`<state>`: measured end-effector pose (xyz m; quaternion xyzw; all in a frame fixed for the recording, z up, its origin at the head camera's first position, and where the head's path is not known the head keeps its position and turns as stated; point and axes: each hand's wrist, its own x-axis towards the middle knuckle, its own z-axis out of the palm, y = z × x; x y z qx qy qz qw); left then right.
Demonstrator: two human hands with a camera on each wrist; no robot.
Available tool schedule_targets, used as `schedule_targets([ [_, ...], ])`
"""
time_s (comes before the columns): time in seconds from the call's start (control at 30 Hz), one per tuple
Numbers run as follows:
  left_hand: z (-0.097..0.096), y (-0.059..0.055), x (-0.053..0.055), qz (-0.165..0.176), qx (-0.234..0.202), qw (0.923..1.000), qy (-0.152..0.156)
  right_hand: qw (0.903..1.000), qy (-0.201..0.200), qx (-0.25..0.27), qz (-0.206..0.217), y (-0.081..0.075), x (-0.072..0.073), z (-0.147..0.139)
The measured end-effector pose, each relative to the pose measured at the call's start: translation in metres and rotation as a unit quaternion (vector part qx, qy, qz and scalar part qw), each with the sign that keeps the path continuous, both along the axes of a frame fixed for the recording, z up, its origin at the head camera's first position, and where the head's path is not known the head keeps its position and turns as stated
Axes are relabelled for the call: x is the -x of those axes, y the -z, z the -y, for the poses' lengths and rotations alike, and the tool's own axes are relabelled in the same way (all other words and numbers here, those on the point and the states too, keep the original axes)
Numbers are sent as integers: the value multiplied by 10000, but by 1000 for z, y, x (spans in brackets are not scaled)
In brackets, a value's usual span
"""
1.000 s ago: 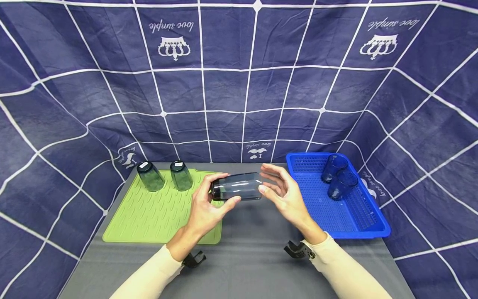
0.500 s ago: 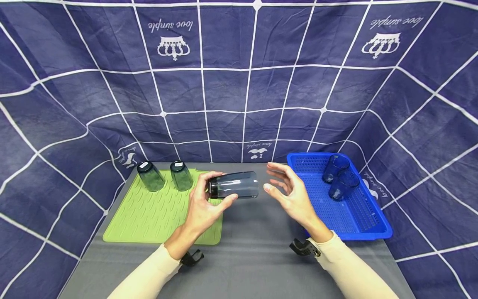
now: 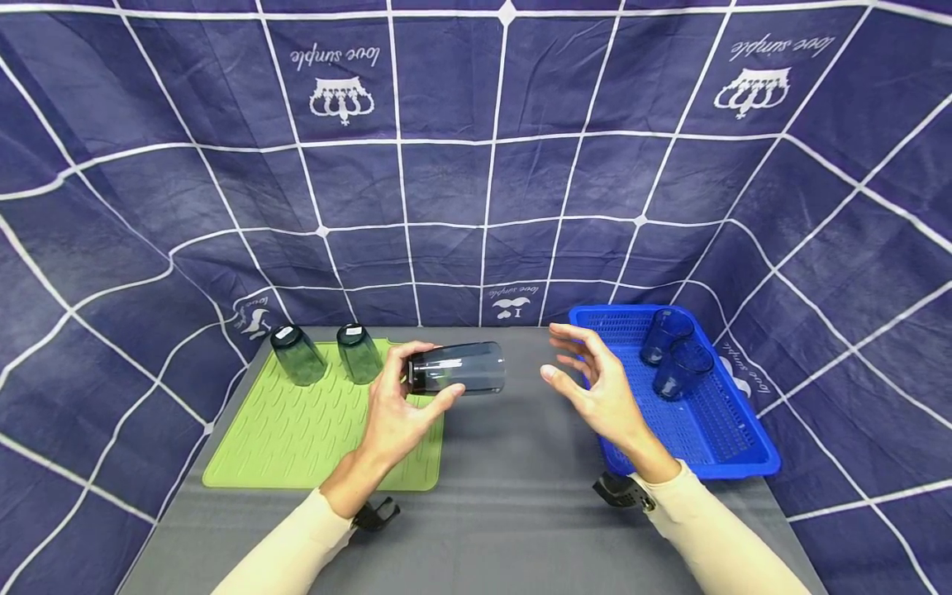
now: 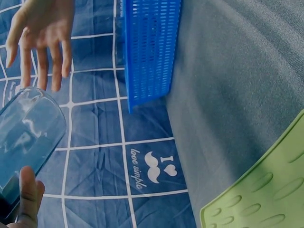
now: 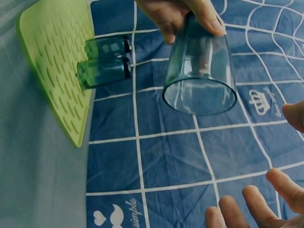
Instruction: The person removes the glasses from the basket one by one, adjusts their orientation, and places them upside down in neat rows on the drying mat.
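My left hand (image 3: 397,417) grips a blue-tinted drinking glass (image 3: 468,368) near its dark base, above the table. The glass lies on its side in the air, its open rim toward the right. In the right wrist view that rim faces the camera and the glass (image 5: 202,66) looks hollow. My right hand (image 3: 598,392) is apart from the glass, fingers spread and holding nothing, in front of the blue basket (image 3: 632,446). Two more glasses stand upside down on the green mat, a left one (image 3: 301,359) and a right one (image 3: 360,355).
The ribbed green drying mat (image 3: 297,446) lies on the left of the grey table (image 3: 513,512). Inside the basket at right are two blue-looking glasses, one behind (image 3: 665,335) and one in front (image 3: 680,372). A checked blue cloth (image 3: 446,182) hangs around the back and sides.
My right hand has let go of the glass's rim end and drawn away to the right. My left hand has carried the glass slightly left.
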<state>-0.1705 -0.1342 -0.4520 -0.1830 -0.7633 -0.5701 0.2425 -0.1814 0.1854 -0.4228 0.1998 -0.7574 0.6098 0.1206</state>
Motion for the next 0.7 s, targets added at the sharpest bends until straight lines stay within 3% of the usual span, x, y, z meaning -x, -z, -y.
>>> schedule_targets([
  [0.47, 11, -1, 6, -110, 468, 9977, -471, 9994, 326, -96, -75, 0, 2, -22],
  [0.7, 17, 1, 11, -168, 472, 9973, -535, 9985, 468, -214, -181, 0, 5, -32],
])
